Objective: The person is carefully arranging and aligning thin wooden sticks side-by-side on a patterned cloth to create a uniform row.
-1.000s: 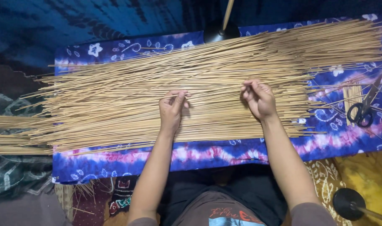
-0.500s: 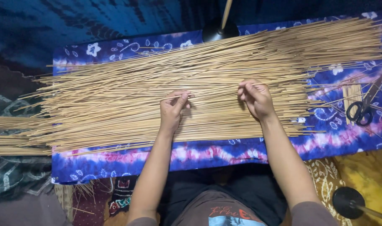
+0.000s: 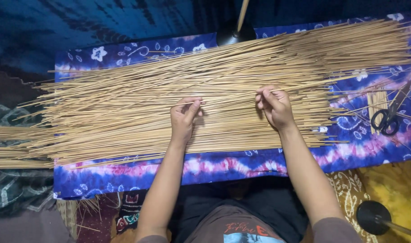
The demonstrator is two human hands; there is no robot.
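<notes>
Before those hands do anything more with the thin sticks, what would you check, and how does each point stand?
1. Left hand pinching a single stick: ok, it looks like one stick held between thumb and finger.
2. Right hand gripping a stick: cannot tell, fingertips are curled on the pile.
3. Stick pile resting on the blue cloth: ok.
4. Scissors away from both hands: ok, lying far right.
5. Black round base apart from the arms: ok.
</notes>
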